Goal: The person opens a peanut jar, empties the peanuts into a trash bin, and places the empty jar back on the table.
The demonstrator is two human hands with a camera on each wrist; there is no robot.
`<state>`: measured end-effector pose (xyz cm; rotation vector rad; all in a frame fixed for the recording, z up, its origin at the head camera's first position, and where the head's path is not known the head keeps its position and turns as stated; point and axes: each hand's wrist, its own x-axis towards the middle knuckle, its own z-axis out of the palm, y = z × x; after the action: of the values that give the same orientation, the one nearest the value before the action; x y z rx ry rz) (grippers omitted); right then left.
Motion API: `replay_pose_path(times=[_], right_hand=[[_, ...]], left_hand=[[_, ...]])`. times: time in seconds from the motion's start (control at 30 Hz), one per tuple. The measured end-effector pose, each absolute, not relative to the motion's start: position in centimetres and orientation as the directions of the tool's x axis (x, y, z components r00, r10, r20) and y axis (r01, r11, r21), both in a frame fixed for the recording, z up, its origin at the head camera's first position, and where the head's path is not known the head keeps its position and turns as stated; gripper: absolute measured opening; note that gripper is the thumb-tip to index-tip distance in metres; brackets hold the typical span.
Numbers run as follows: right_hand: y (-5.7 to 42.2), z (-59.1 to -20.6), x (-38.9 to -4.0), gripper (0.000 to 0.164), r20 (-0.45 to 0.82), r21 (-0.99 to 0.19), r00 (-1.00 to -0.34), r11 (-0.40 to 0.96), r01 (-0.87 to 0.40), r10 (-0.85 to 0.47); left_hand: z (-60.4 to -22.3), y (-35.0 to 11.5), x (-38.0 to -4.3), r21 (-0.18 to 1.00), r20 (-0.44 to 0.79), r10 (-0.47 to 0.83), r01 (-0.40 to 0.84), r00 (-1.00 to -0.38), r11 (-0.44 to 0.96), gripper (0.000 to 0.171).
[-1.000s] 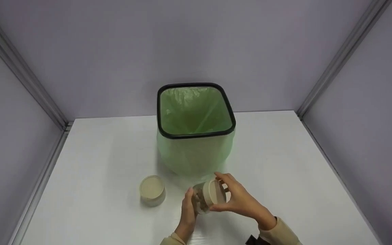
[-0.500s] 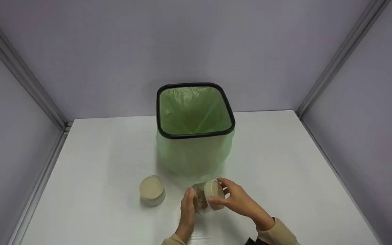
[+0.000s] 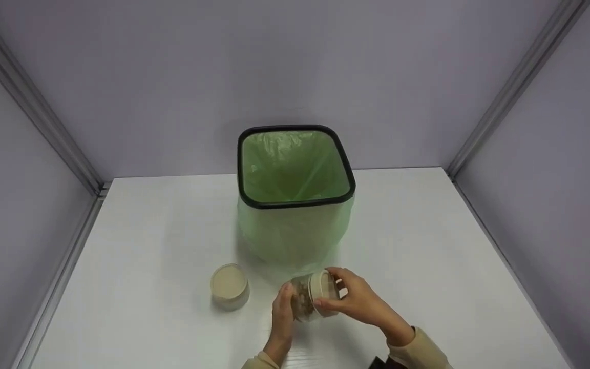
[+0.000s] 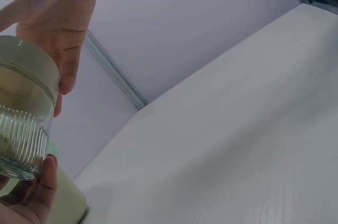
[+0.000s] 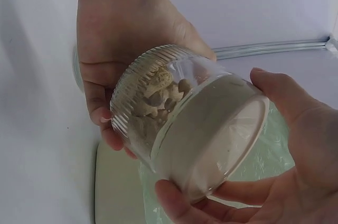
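Note:
A clear ribbed glass jar (image 5: 153, 97) with a cream lid (image 5: 216, 129) is held tilted on its side above the table. Small brown and tan pieces lie inside the glass. My left hand (image 3: 282, 312) grips the ribbed base, its fingers curled round the bottom. The lid is pinched at its rim by my right hand (image 3: 359, 302), thumb on one side and fingers on the other. In the left wrist view the lid (image 4: 29, 57) sits against the jar's mouth. A second jar (image 3: 229, 287) with a cream lid stands upright left of my hands.
Just beyond my hands stands a bin (image 3: 295, 230) with a black square rim and a green bag lining it. The white table (image 3: 172, 225) ends at a grey wall at the back, and side panels (image 3: 546, 154) rise left and right.
Over the last second my right hand has shifted its grip on the lid, its fingers and thumb turning round the rim. The left hand and the standing jar have stayed about where they were.

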<state>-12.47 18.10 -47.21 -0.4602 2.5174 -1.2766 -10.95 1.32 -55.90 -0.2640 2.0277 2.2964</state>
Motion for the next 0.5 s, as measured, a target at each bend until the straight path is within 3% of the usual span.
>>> replay_pose_path(times=[0.5], right_hand=[[18.24, -46.99, -12.4, 0.074, -0.073, -0.827, -0.895, 0.529, -0.192, -0.44]], left_hand=[[-55.93, 0.89, -11.12, 0.957, -0.253, 0.019, -0.253, -0.967, -0.143, 0.06]])
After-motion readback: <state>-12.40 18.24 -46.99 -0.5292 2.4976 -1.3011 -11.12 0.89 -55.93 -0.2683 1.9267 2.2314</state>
